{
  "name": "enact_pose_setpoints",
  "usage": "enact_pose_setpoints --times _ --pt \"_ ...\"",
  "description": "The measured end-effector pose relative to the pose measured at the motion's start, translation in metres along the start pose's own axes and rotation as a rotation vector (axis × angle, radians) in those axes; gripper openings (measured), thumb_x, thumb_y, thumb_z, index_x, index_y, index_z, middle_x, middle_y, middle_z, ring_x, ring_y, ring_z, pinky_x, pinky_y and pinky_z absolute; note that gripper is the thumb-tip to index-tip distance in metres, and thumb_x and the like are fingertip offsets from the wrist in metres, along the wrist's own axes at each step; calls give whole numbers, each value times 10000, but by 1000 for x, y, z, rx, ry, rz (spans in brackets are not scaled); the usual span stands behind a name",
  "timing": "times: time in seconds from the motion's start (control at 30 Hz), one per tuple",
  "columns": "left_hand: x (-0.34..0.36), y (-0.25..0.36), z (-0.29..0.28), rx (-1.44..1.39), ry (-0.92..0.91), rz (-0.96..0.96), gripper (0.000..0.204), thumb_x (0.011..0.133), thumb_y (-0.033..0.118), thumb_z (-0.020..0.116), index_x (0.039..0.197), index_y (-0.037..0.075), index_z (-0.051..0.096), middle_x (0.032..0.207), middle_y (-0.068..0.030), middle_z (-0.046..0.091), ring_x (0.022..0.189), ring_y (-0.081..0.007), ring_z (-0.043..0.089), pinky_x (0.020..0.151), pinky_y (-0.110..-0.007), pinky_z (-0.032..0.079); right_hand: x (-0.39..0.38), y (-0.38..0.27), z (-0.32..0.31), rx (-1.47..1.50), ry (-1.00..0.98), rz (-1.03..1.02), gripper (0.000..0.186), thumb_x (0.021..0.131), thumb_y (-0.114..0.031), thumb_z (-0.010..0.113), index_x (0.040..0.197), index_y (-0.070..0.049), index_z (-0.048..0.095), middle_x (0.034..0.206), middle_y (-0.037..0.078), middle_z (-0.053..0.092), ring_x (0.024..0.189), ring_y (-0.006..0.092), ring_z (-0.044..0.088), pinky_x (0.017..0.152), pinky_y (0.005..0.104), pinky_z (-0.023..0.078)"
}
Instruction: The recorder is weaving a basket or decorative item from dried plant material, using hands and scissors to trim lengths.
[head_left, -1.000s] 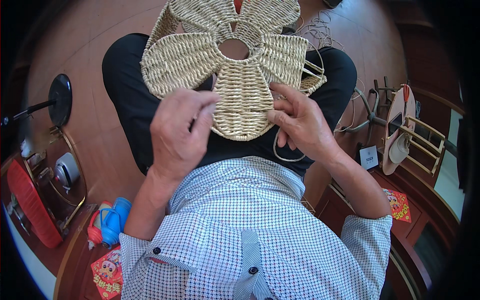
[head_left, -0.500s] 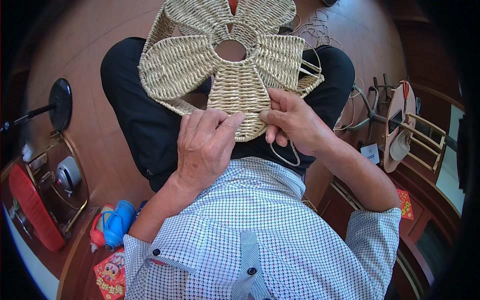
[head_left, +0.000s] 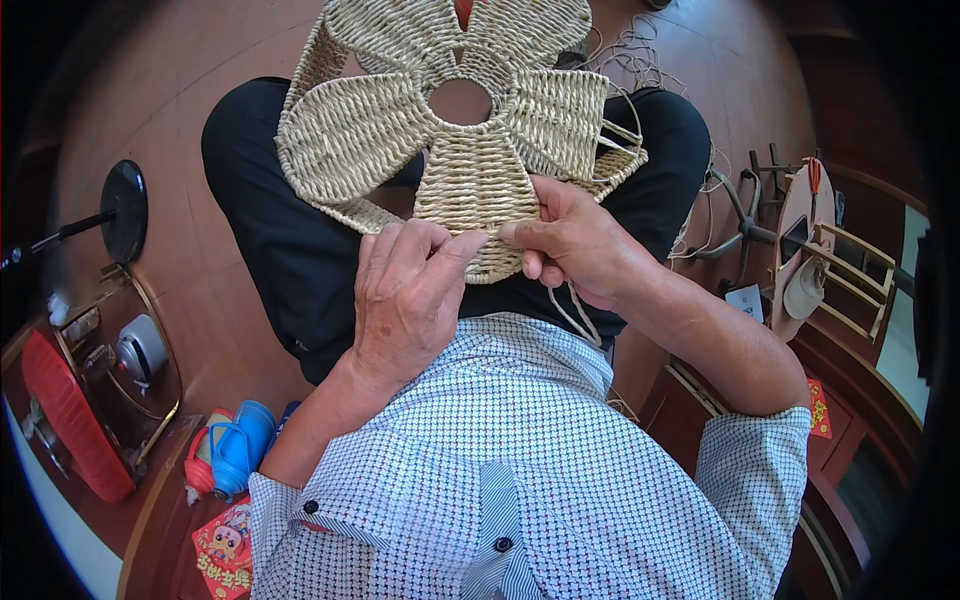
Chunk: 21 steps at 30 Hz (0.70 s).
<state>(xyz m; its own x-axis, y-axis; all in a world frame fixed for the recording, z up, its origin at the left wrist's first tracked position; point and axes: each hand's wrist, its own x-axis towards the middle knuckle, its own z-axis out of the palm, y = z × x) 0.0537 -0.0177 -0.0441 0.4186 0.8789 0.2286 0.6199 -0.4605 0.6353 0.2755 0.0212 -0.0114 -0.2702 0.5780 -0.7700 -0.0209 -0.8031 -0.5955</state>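
Note:
A straw-woven, flower-shaped piece (head_left: 470,180) with rounded petals around a central hole lies across my lap, over my dark trousers. My left hand (head_left: 405,290) has its fingers bent over the lower-left part of the bottom petal, thumb near its middle. My right hand (head_left: 580,245) pinches that same petal at its right side, thumb on top and fingers curled partly underneath. Both thumbs are close together on the weave. A loose straw cord (head_left: 582,318) hangs below my right hand.
Tangled cord (head_left: 640,50) lies on the floor at upper right. A wooden board (head_left: 800,210) with small racks stands at right. A black round stand (head_left: 125,210), red plastic object (head_left: 65,410), blue flask (head_left: 240,450) and red printed card (head_left: 222,540) are at left.
My left hand has moved right and down onto the bottom petal. My right hand has shifted slightly left, its thumb now further in on the weave. The woven piece has shifted slightly left.

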Motion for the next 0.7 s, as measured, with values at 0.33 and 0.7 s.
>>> enact_pose_setpoints --times 0.33,0.7 --pt "8 2 0 -105 63 -92 211 904 -10 754 1101 60 779 922 -96 665 887 -303 664 818 -418 513 5 -1 6 52 75 57 293 1001 64 623 1291 44 586 923 58 665 598 57 559 453 219 430" --pt "10 4 3 -64 -4 -74 169 901 9 767 1062 58 755 948 -94 653 906 -311 658 812 -424 524 7 1 9 66 86 70 293 995 53 648 1273 5 571 923 8 625 586 16 512 438 189 379"
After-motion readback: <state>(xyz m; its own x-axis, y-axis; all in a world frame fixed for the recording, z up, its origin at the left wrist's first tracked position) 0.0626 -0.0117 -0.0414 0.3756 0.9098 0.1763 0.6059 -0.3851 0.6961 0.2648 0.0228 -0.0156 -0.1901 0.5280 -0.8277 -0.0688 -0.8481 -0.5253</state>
